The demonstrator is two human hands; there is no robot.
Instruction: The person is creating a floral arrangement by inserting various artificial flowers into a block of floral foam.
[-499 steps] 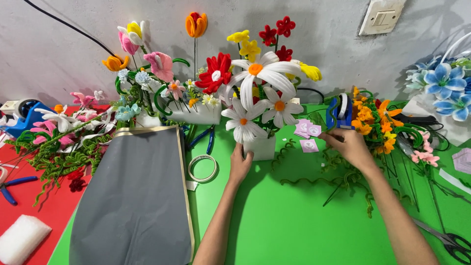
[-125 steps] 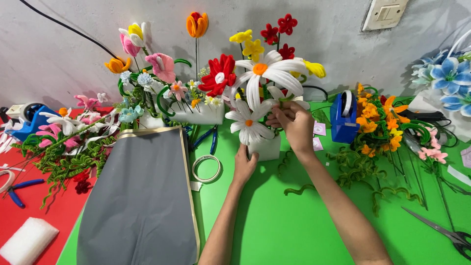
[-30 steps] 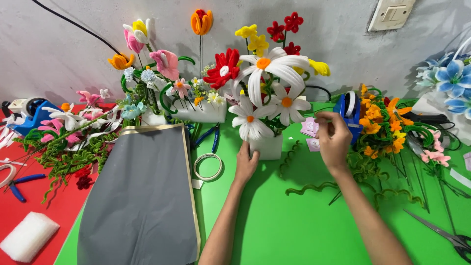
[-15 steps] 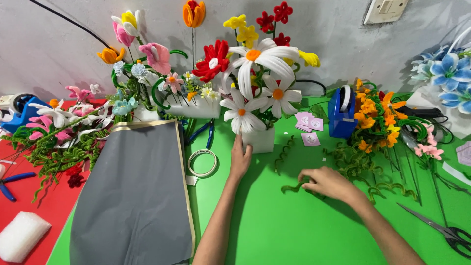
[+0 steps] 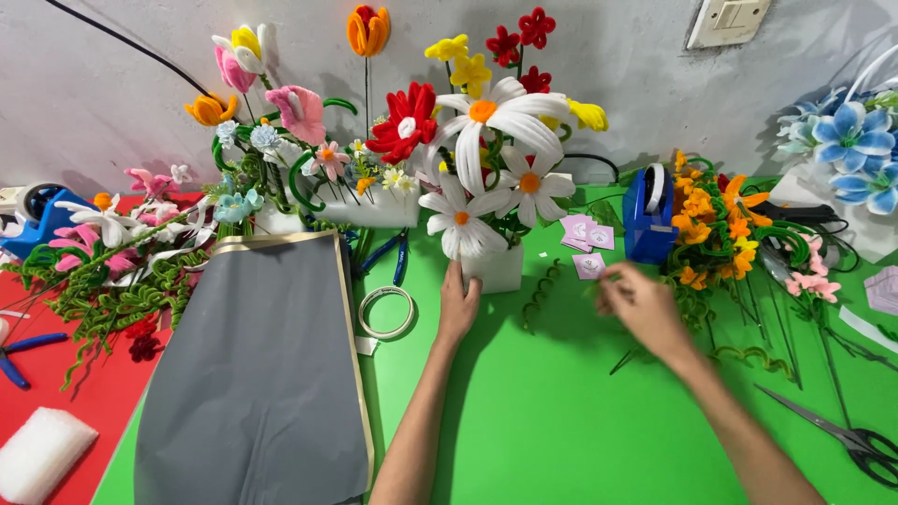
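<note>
White pipe-cleaner daisies [image 5: 486,140] with orange centres stand in a small white foam block [image 5: 500,269] on the green table [image 5: 561,411]. My left hand [image 5: 458,304] grips the block's left side. My right hand [image 5: 636,304] is blurred, just right of a spiral green stem [image 5: 541,295], with its fingertips close to a small pink paper square [image 5: 589,266]. Whether those fingers pinch anything is unclear. More pink squares [image 5: 587,231] lie behind it.
A blue tape dispenser [image 5: 645,220] and orange flowers [image 5: 711,224] stand at the right, and scissors [image 5: 842,435] lie near the right edge. A grey sheet [image 5: 253,374], a tape ring [image 5: 386,313] and blue pliers [image 5: 398,257] lie to the left. More flowers line the wall.
My right hand has moved up from the green stems on the table toward the pink paper squares. My left hand has stayed on the foam block.
</note>
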